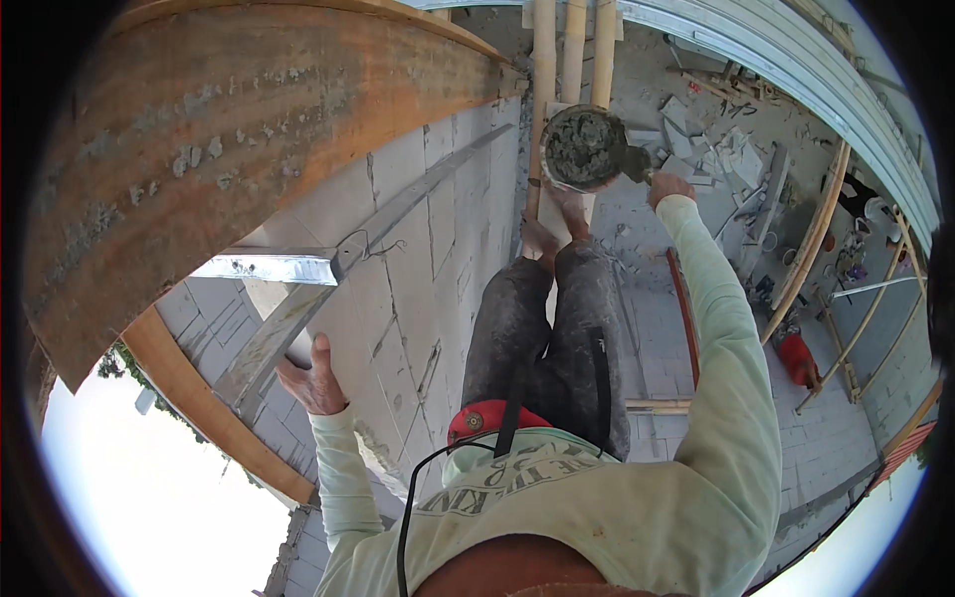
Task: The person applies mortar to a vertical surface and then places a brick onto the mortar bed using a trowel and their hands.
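Note:
My right hand (671,187) is closed around the handle of a trowel (636,161). Wet grey mortar coats its blade, which rests at the right rim of a round bucket. Thick mortar (582,146) fills that bucket (569,186), standing just beyond my bare feet. On the left, my left hand (314,382) grips the near end of a pale block (299,348), thumb on one side and fingers on the other. Part of this block is hidden behind a long grey timber beam (267,348) running along the wall.
Bamboo poles (574,50) lie beyond the bucket. A block wall (418,239) rises beside my left leg, under a large mortar-stained wooden board (199,149). A metal channel (269,267) juts out by the beam. Far below at right are broken slabs (736,159) and a person in red (798,360).

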A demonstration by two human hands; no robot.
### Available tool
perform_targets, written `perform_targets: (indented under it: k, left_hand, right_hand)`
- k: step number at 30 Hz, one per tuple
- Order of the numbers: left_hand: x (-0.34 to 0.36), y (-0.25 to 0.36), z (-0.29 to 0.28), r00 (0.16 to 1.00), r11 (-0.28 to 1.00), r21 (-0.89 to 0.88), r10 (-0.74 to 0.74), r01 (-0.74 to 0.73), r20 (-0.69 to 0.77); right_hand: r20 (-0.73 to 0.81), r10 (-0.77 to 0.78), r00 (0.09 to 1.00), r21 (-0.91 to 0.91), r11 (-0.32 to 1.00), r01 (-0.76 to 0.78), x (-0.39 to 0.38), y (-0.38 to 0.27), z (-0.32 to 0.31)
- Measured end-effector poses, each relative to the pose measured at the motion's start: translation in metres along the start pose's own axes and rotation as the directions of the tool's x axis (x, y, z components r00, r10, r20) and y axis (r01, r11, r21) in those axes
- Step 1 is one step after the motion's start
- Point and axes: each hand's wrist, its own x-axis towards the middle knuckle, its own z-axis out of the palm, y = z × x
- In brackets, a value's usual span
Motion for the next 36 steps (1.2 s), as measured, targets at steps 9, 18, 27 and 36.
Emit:
perform_targets:
  k: [9,18,27,36]
  left_hand:
    - [-0.010,-0.011,0.001,0.991,0.991,-0.016,-0.131,0.130,-0.023]
    - [-0.013,-0.032,-0.013,0.994,0.979,0.199,-0.023,0.045,-0.111]
    - [-0.030,-0.081,-0.068,0.995,0.985,0.165,-0.024,0.039,-0.095]
    - [-0.024,-0.067,-0.044,0.996,0.991,0.132,0.010,0.002,-0.093]
  right_hand:
    - [0.095,-0.073,0.993,0.032,0.997,0.070,0.134,-0.076,0.116]
    - [0.147,-0.047,0.988,0.209,0.978,0.015,0.123,-0.051,0.149]
    - [0.195,-0.024,0.980,0.303,0.952,-0.037,0.128,-0.074,0.158]
    - [0.147,-0.009,0.989,0.404,0.913,-0.052,0.131,-0.084,0.168]
